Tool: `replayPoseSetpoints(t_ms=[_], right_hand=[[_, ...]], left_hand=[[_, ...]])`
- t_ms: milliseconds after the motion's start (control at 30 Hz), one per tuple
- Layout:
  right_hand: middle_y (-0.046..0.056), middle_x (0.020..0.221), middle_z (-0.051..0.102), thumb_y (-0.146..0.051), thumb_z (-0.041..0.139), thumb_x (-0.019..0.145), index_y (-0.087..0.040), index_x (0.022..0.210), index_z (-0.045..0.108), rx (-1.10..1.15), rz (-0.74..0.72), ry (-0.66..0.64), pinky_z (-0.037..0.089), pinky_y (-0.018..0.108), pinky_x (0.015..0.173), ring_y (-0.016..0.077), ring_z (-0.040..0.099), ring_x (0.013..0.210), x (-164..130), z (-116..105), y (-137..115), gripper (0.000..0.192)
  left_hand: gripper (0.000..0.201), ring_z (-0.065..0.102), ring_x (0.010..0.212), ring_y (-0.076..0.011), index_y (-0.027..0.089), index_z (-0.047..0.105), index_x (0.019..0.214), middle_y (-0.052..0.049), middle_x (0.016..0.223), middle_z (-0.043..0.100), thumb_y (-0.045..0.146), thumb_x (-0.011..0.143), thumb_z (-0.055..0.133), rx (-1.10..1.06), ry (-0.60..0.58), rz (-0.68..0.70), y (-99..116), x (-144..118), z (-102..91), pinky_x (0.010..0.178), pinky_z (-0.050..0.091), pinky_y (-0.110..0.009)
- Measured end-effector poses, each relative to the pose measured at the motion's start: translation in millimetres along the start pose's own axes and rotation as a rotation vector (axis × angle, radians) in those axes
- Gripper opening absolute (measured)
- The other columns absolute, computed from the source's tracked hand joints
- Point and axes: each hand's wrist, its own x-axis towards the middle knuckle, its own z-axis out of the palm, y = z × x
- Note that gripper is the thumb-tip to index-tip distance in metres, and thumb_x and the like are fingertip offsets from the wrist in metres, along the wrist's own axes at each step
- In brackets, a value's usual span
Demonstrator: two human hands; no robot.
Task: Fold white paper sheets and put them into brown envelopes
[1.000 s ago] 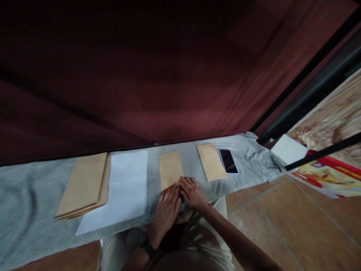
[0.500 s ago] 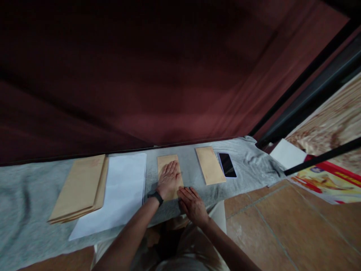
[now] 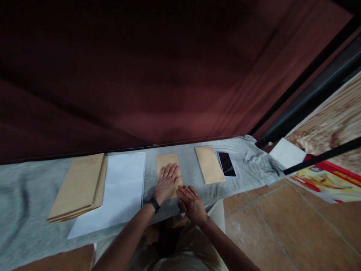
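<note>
Near half of the middle envelope (image 3: 168,165) under the left hand (image 3: 167,181); faint print illegible.

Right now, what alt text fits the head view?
The left hand lies flat on a brown envelope on a grey cloth, right hand at its near edge. White paper, an envelope stack, another envelope and a phone lie alongside.
</note>
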Motion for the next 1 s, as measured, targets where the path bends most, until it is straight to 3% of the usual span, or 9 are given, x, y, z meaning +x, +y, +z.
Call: replayPoseSetpoints(t_ms=[233, 400, 533, 667, 800, 1000], right_hand=[[0.007, 0.149, 0.056, -0.025, 0.050, 0.102, -0.023, 0.149, 0.050, -0.020, -0.009, -0.013, 0.038, 0.046, 0.120, 0.0223, 0.051, 0.138, -0.4, -0.1, 0.4, 0.047], [0.005, 0.152, 0.052, -0.027, 0.050, 0.103, -0.029, 0.149, 0.049, -0.022, -0.028, -0.018, 0.037, 0.047, 0.119, 0.0229, 0.049, 0.139, -0.5, -7.4, -2.4, 0.047], [0.005, 0.154, 0.050, -0.028, 0.047, 0.104, -0.029, 0.149, 0.050, -0.005, 0.001, -0.024, 0.032, 0.049, 0.121, 0.0238, 0.045, 0.141, -6.6, -10.7, -4.5, 0.045], [0.009, 0.150, 0.053, -0.022, 0.044, 0.103, -0.022, 0.147, 0.051, 0.039, 0.096, 0.054, 0.036, 0.047, 0.118, 0.0248, 0.047, 0.139, -12.7, -4.7, -4.3, 0.045], [0.013, 0.128, 0.066, -0.016, 0.046, 0.096, -0.018, 0.136, 0.061, 0.039, 0.292, 0.170, 0.048, 0.045, 0.102, 0.0281, 0.061, 0.116, -4.5, 5.8, -4.2, 0.042], [0.013, 0.098, 0.070, -0.019, 0.054, 0.090, -0.019, 0.114, 0.071, 0.195, 0.547, 0.135, 0.054, 0.039, 0.085, 0.0281, 0.067, 0.090, 23.4, 8.3, -5.4, 0.029]], left_hand=[[0.053, 0.034, 0.150, -0.0210, 0.028, 0.035, 0.156, -0.003, 0.161, 0.042, 0.036, 0.103, 0.033, -0.012, 0.019, 0.118, 11.9, -71.6, -15.6, 0.125, 0.025, -0.048], [0.057, 0.033, 0.151, -0.0228, 0.027, 0.033, 0.157, -0.004, 0.162, 0.040, 0.042, 0.102, 0.038, 0.031, 0.016, 0.090, 17.4, -107.2, -26.5, 0.123, 0.029, -0.049], [0.057, 0.034, 0.151, -0.0262, 0.025, 0.041, 0.153, -0.008, 0.162, 0.039, 0.045, 0.100, 0.042, 0.056, 0.025, 0.042, 20.7, -128.3, -31.4, 0.121, 0.034, -0.049], [0.056, 0.039, 0.148, -0.0289, 0.020, 0.047, 0.149, -0.015, 0.160, 0.041, 0.046, 0.100, 0.044, 0.058, 0.045, -0.039, 23.9, -140.7, -34.7, 0.116, 0.040, -0.048], [0.046, 0.046, 0.143, -0.0279, 0.020, 0.054, 0.143, -0.013, 0.157, 0.046, 0.035, 0.101, 0.040, 0.005, 0.047, -0.127, 28.2, -139.2, -35.8, 0.113, 0.044, -0.047], [0.040, 0.054, 0.135, -0.0283, 0.022, 0.061, 0.135, -0.011, 0.151, 0.054, 0.028, 0.100, 0.042, -0.041, 0.094, -0.202, 33.6, -132.1, -34.6, 0.106, 0.049, -0.047]])
